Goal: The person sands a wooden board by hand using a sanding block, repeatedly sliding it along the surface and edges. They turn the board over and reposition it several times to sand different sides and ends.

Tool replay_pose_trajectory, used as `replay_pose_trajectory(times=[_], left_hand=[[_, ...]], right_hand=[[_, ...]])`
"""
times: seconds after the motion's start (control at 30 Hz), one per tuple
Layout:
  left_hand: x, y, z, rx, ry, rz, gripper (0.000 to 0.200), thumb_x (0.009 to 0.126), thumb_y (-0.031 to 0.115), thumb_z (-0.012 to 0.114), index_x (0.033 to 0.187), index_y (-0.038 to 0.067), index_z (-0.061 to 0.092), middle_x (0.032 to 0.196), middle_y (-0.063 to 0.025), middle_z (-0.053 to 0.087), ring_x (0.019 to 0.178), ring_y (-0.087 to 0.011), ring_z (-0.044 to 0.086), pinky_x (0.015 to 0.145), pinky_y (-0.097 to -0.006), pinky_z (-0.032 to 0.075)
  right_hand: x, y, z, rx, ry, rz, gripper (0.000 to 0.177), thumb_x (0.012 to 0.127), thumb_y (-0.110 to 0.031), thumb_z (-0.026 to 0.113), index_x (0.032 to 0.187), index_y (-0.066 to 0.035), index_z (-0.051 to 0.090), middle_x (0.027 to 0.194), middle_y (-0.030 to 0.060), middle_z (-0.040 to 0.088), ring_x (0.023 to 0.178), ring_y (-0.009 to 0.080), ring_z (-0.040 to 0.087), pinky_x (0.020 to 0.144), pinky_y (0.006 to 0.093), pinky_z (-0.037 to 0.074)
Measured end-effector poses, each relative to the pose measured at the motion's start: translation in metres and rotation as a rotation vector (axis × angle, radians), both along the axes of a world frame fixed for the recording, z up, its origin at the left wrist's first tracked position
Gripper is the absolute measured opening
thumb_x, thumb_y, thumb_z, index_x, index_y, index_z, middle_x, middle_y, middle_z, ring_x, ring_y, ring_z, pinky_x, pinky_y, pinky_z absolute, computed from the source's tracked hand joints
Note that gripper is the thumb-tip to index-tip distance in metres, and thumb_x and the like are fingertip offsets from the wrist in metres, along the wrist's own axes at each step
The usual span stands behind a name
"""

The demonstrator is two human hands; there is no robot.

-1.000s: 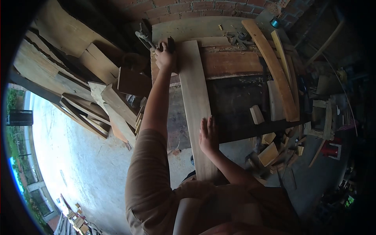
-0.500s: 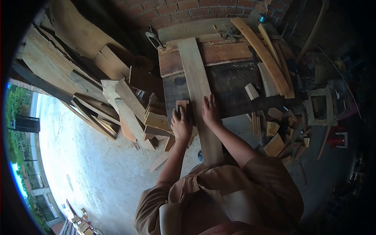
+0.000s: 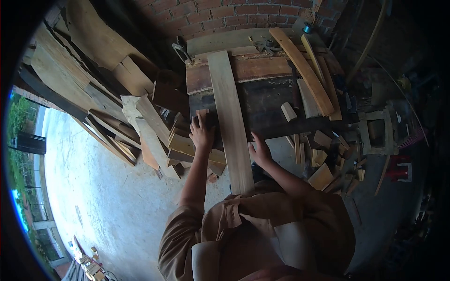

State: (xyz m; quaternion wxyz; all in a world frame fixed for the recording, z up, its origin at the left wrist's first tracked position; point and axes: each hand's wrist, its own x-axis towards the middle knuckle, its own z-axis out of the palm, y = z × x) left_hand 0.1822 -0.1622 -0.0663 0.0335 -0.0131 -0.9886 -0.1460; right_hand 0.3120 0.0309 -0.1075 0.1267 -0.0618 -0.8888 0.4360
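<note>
A long pale plank [image 3: 228, 112] lies lengthwise across the dark workbench [image 3: 274, 100], its near end sticking out over the front edge toward me. My left hand [image 3: 202, 135] is just left of the plank, closed over a small wooden block [image 3: 202, 114] that sits against the plank's left edge. My right hand [image 3: 259, 150] grips the plank's right edge where the plank leaves the bench front.
A brick wall [image 3: 225, 11] backs the bench. Curved wooden slats [image 3: 304, 70] and a small block [image 3: 288, 111] lie on the bench's right side. Boards are stacked at the left [image 3: 93, 79]. Offcuts [image 3: 323, 157] litter the floor at the right. A metal clamp [image 3: 180, 47] is at the bench's far left corner.
My left hand came back from the plank's far end to the near bench edge with the block. My right hand slid off the plank's top to its right edge.
</note>
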Motion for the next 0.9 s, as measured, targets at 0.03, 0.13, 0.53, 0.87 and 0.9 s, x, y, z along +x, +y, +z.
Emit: replay_pose_trajectory(times=[0.03, 0.13, 0.53, 0.87, 0.9], left_hand=[[0.002, 0.003, 0.010, 0.058, 0.089, -0.018, 0.075, 0.072, 0.038, 0.065, 0.134, 0.013, 0.030, 0.133, -0.0178, 0.033, 0.116, -0.0347, 0.039, 0.090, -0.0459, 0.038], [0.018, 0.007, 0.014, 0.174, 0.346, -0.101, 0.066, 0.072, 0.032, 0.067, 0.126, 0.007, 0.039, 0.127, -0.0166, 0.040, 0.113, -0.0329, 0.043, 0.088, -0.0438, 0.039], [0.120, 0.030, -0.026, 0.477, -0.228, 0.116, 0.069, 0.072, 0.036, 0.069, 0.120, -0.005, 0.041, 0.103, -0.0216, 0.058, 0.090, -0.0308, 0.059, 0.074, -0.0363, 0.048], [0.115, 0.037, 0.011, 0.447, -0.530, -0.054, 0.046, 0.069, 0.034, 0.067, 0.094, -0.002, 0.055, 0.089, -0.0238, 0.061, 0.086, -0.0354, 0.060, 0.071, -0.0407, 0.048], [0.118, 0.040, 0.015, 0.446, -0.534, -0.055, 0.046, 0.069, 0.034, 0.067, 0.094, -0.002, 0.055, 0.089, -0.0238, 0.061, 0.086, -0.0354, 0.060, 0.071, -0.0407, 0.048]], right_hand=[[0.013, 0.007, 0.002, -0.133, -0.127, 0.027, 0.041, 0.083, -0.016, 0.056, 0.118, 0.000, 0.044, 0.104, 0.0191, 0.056, 0.093, 0.0302, 0.057, 0.081, 0.0360, 0.045], [0.041, 0.024, -0.053, -0.648, -0.426, 0.041, 0.030, 0.085, -0.023, 0.057, 0.102, 0.002, 0.053, 0.079, 0.0124, 0.063, 0.067, 0.0196, 0.061, 0.067, 0.0302, 0.048], [-0.014, 0.025, 0.007, -0.080, -0.709, 0.409, 0.059, 0.080, -0.053, 0.053, 0.086, 0.006, 0.059, 0.078, 0.0184, 0.062, 0.075, 0.0269, 0.061, 0.067, 0.0339, 0.046], [-0.020, 0.044, 0.013, -0.403, -0.880, 0.628, 0.070, 0.080, -0.063, 0.045, 0.086, 0.004, 0.064, 0.078, 0.0094, 0.064, 0.070, 0.0155, 0.059, 0.068, 0.0277, 0.046], [-0.020, 0.044, 0.007, -0.411, -0.874, 0.639, 0.070, 0.080, -0.063, 0.045, 0.085, 0.004, 0.063, 0.078, 0.0106, 0.064, 0.070, 0.0161, 0.059, 0.068, 0.0286, 0.046]])
